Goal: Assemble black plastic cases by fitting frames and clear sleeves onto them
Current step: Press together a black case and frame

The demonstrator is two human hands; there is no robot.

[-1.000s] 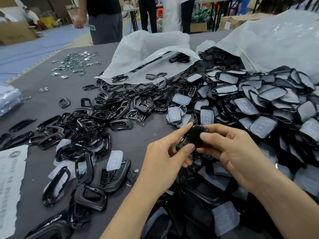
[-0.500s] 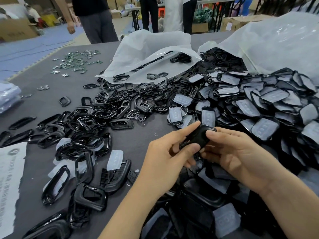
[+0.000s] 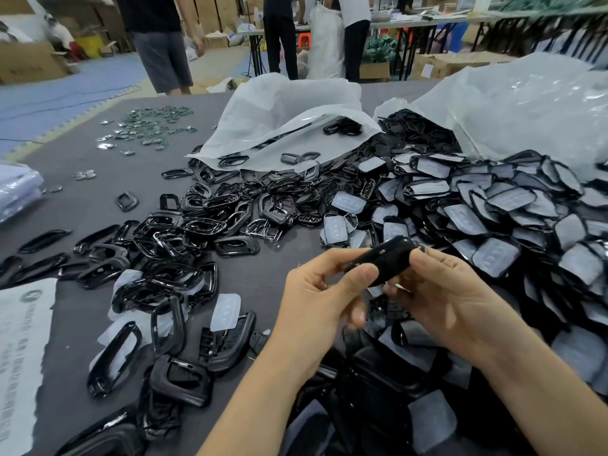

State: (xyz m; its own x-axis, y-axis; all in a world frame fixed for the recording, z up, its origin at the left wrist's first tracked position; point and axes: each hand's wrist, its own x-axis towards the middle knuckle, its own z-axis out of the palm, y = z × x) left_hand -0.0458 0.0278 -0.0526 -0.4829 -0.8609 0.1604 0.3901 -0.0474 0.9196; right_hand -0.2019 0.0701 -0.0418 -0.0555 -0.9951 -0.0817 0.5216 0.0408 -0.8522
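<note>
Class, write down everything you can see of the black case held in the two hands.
The black case is a glossy, rounded piece of dark plastic, long and slim from this angle. It is held clear of the table, tilted with its right end higher. The left hand pinches its lower end between thumb and forefinger; the right hand grips its upper end.

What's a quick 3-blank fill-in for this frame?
1. The left hand and right hand together hold one ____ case.
2. The loose frames are heaped to the ____ of the hands.
3. The cases with clear sleeves are heaped on the ____ side of the table.
Missing words: black; left; right.
</note>
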